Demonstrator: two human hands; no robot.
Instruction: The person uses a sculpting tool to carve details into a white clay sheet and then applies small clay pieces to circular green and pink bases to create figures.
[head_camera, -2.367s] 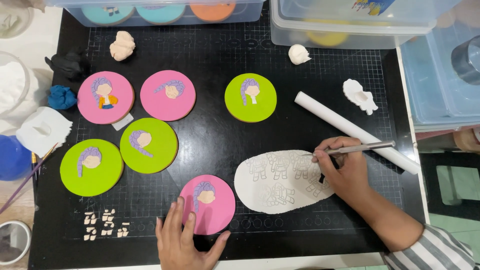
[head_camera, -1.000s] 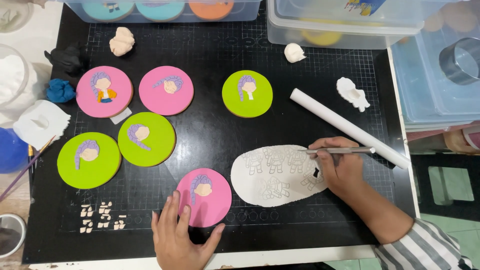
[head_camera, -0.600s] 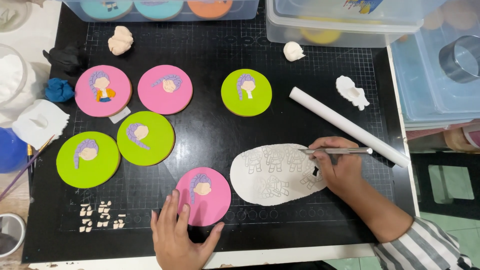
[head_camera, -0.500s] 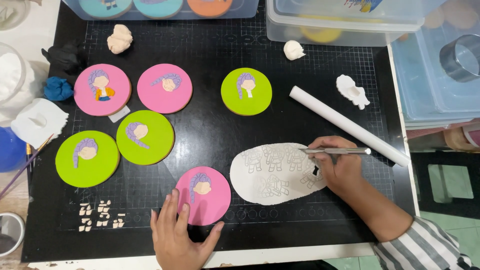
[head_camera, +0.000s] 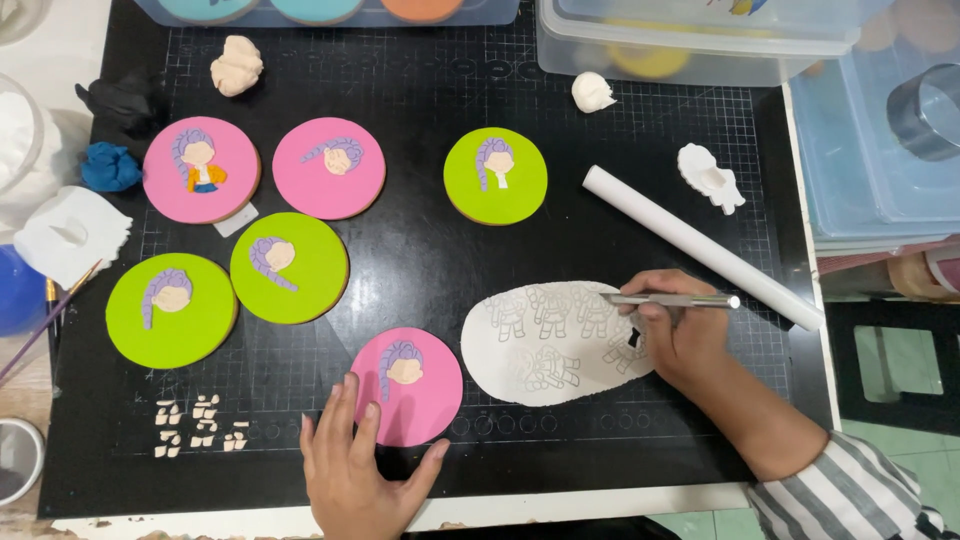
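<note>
At the white fondant sheet's (head_camera: 555, 342) right edge, the right hand (head_camera: 680, 335) grips a metal blade tool (head_camera: 672, 300); left of the sheet, the left hand (head_camera: 355, 465) lies open, fingers on a pink disc (head_camera: 415, 385).

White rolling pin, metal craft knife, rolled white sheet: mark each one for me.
white rolling pin (head_camera: 700, 245), head view, middle of its shaft.
metal craft knife (head_camera: 690, 300), head view, bare handle past the right hand (head_camera: 675, 335).
rolled white sheet (head_camera: 545, 345), head view, embossed middle area.

A slim shiny metal cutting tool (head_camera: 672, 300) is gleaming above a flat, matt white sheet of embossed modelling paste (head_camera: 550, 345). The black gridded cutting mat (head_camera: 420, 260) is looking matt and rubbery, while the long white rolling pin (head_camera: 700, 245) is appearing smooth.
</note>
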